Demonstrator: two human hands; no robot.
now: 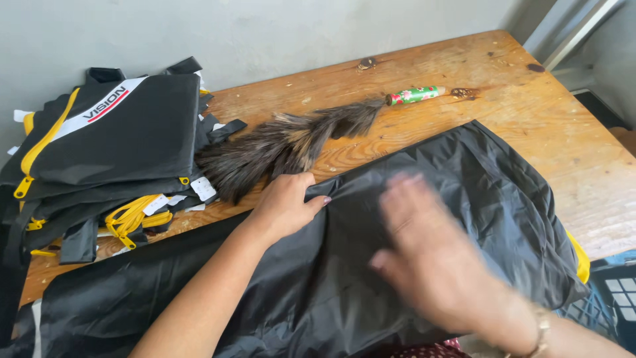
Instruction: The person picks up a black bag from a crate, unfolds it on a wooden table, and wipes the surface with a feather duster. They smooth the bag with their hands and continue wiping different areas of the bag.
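Here we are at the worn wooden table point(530, 106), pushed up against a pale grey wall point(265, 26). Spread across the near half lies a large sheet of crinkled black nylon fabric point(477, 199), reaching from the left front corner to the right edge, where a sliver of yellow trim point(582, 260) peeks out beneath it.

The left hand point(286, 202) sits on the fabric's far edge, fingers curled over and thumb tucked against the cloth, pinching a fold of it right at the rim. The right hand point(430, 255) is over the middle of the same fabric, fingers stretched out flat and spread, nothing gripped; it is smeared with blur, so I cannot tell whether the palm presses the cloth or hovers just above. A thin bracelet point(542, 328) circles that wrist.

Just beyond the left hand lies a dark brown feather duster point(285, 142), its green patterned handle point(415, 95) pointing toward the far right corner. On the left end of the table sits a stack of folded black bags with yellow zips point(119, 139), the feathers touching its edge. A dark plastic crate point(613, 292) shows below the table at right.
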